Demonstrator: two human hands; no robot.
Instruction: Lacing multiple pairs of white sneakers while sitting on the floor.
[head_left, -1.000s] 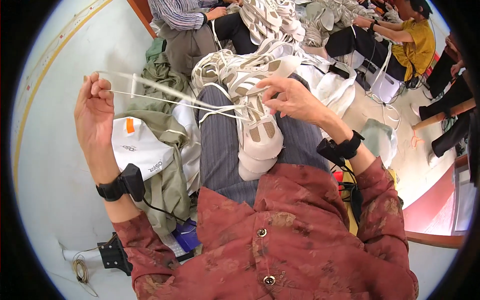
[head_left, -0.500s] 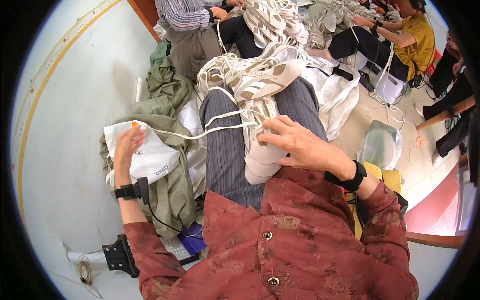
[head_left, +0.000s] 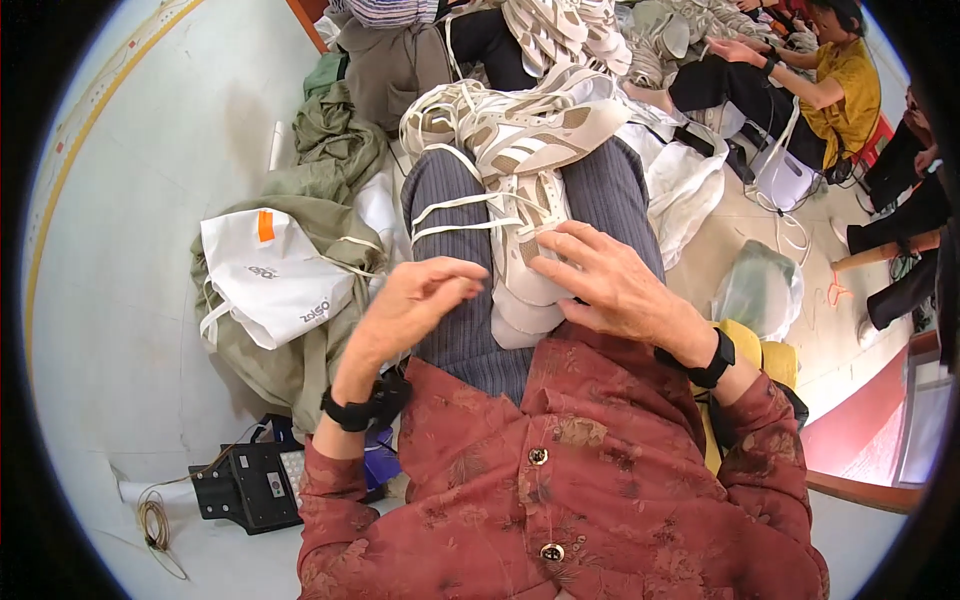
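Observation:
A beige and white sneaker upper (head_left: pixel 525 255) lies on my lap, toe toward me, its laces partly threaded. My right hand (head_left: pixel 615 285) holds it from the right, fingers and thumb pressed on its front. Beside its left edge, my left hand (head_left: pixel 420 300) hovers with curved fingers and a gap to the thumb; no lace shows in it. A loose white lace (head_left: pixel 450 230) runs left from the eyelets across my thigh. More laced sneaker uppers (head_left: pixel 535 135) are heaped on my knees, just beyond the one I hold.
To my left, a white bag (head_left: pixel 275 275) rests on olive cloth (head_left: pixel 335 165). A black device (head_left: pixel 250 485) with a cable lies lower left. A person in yellow (head_left: pixel 850 95) sits far right near piled uppers. A clear plastic bag (head_left: pixel 760 290) is on the floor.
My left hand has come from the far left, over the white bag, in to the upper's left side, and no longer holds the lace out taut. My right hand stays on the upper.

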